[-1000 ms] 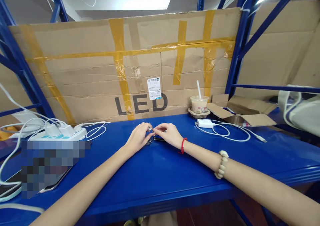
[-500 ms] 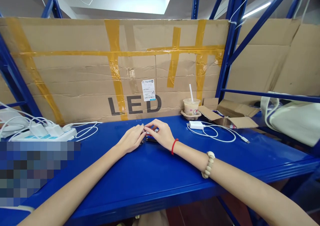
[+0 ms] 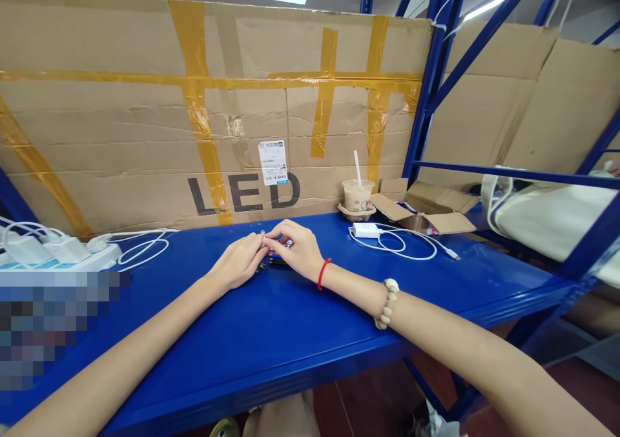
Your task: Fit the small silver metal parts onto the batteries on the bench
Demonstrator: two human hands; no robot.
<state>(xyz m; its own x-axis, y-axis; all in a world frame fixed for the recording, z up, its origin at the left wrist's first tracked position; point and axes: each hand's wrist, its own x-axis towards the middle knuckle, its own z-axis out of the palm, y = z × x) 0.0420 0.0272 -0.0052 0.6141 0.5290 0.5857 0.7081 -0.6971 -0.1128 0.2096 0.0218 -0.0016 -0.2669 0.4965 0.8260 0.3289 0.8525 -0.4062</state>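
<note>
My left hand and my right hand meet over the blue table, fingertips together. Both are closed at the fingers, and whatever they pinch is too small and too covered to name. Below and between them lies a small cluster of dark, pen-like pieces with bits of red and blue, mostly hidden by my right hand. A red cord bracelet circles my right wrist, and a beaded bracelet sits farther up that forearm.
A white power strip with plugs lies at the left. Toward the right back stand a drink cup with a straw, an opened cardboard box and a white charger with its cable. A cardboard sheet rises behind the table.
The view has turned a little right and down, so everything sits farther left and higher in the picture. Both hands stay together at the same spot on the table.
</note>
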